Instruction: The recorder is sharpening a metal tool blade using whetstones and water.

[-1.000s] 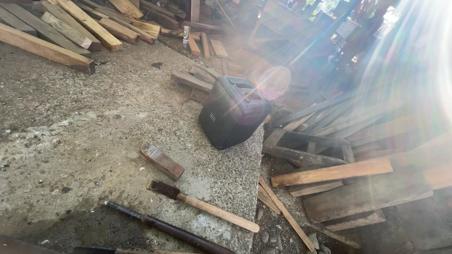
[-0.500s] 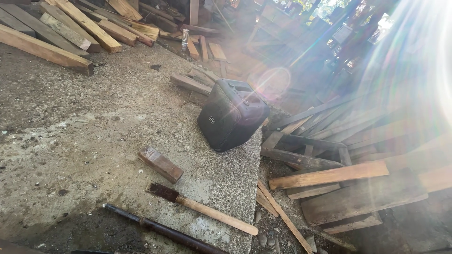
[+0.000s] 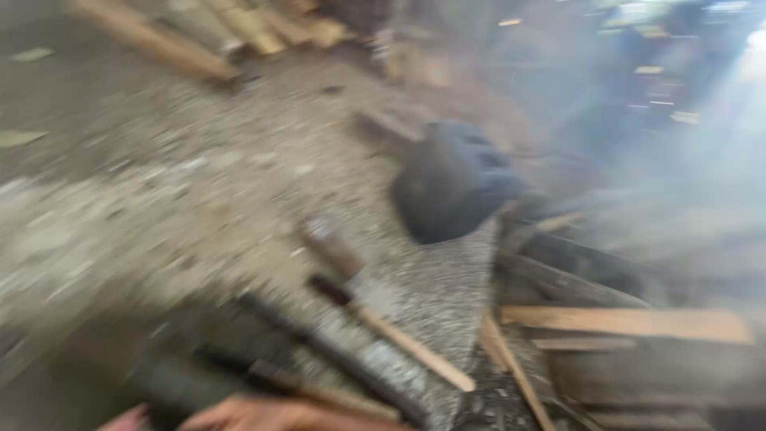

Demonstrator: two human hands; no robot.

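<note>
One hand (image 3: 263,415) is peeking in at the bottom edge of the blurry head view — I cannot tell its grip. It is lying just beside a long dark rod (image 3: 335,359) and a hammer (image 3: 391,335) with a pale wooden handle, both on rough concrete (image 3: 159,199).
</note>
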